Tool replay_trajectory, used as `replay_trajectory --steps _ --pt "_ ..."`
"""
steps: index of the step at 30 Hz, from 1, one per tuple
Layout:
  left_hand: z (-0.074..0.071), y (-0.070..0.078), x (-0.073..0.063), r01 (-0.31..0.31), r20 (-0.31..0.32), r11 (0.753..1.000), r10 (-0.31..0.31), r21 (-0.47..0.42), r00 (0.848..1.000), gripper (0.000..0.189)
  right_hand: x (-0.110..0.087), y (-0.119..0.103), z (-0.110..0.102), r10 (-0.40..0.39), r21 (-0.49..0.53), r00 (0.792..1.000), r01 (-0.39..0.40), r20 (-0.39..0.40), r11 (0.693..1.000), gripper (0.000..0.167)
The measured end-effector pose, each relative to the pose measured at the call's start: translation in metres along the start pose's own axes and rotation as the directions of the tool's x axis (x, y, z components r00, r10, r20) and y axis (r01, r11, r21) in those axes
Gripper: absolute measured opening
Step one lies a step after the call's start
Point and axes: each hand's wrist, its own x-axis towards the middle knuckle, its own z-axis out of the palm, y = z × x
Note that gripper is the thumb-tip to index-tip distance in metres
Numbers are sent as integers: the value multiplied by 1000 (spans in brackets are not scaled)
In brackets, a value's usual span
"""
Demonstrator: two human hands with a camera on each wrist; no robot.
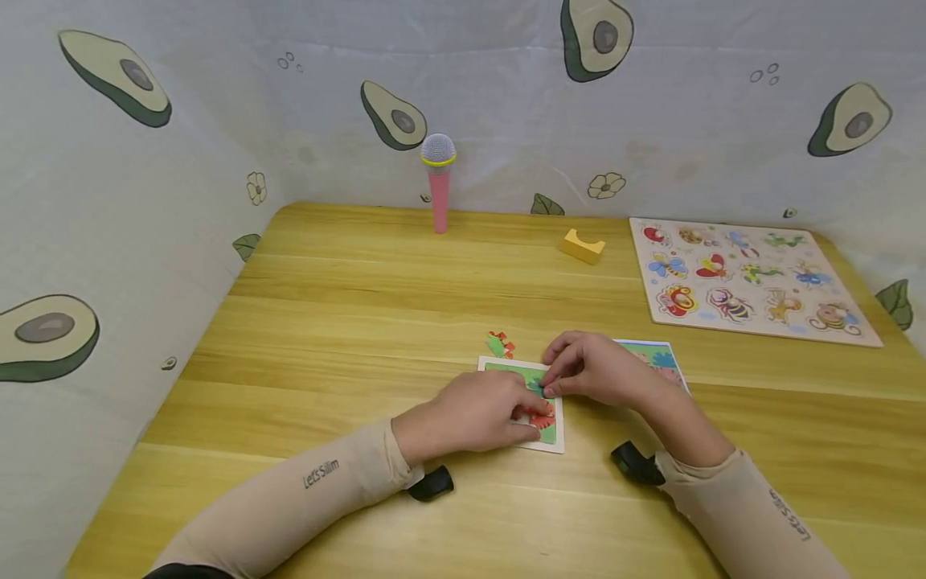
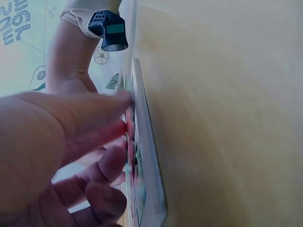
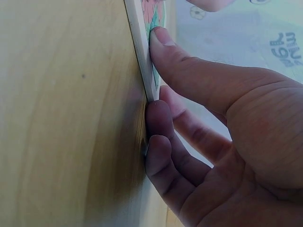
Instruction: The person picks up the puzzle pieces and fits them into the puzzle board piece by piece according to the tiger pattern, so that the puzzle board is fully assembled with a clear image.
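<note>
A small jigsaw puzzle in a pale frame (image 1: pixel 557 441) lies on the table, with red and green pictures. My left hand (image 1: pixel 481 410) rests over it, its thumb and fingers touching the red part (image 1: pixel 542 420); its thumb hides some of the surface in the left wrist view. Over the puzzle's right edge, my right hand (image 1: pixel 596 370) pinches a teal-green puzzle piece (image 3: pixel 154 21) between thumb and index finger, the index tip being hidden in the right wrist view. Its other fingers (image 3: pixel 158 153) sit beside the frame. Beyond the puzzle lies a loose red and green piece (image 1: pixel 499 346).
A colourful picture card (image 1: pixel 661 358) lies partly under my right hand and forearm. At the back right is a wooden insect peg board (image 1: pixel 752 281). A yellow notched block (image 1: pixel 583 247) and a pink toy microphone (image 1: pixel 439 189) stand towards the back of the table (image 1: pixel 325 314).
</note>
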Motion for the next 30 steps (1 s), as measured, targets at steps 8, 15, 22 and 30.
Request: replay_trajectory --steps 8,15,22,30 --pt "1 3 0 18 -8 999 -18 49 1000 27 -1 -1 -1 -7 -3 1000 7 -2 1000 5" --pt "4 3 0 -2 -16 995 4 95 1000 28 0 1 0 -1 3 1000 1 6 1000 5" --pt "4 3 -1 -141 -37 971 151 192 988 23 0 1 -1 -9 10 1000 9 14 1000 4" --pt "4 3 0 -240 -12 926 254 291 967 22 -1 0 -2 0 13 1000 0 17 1000 4"
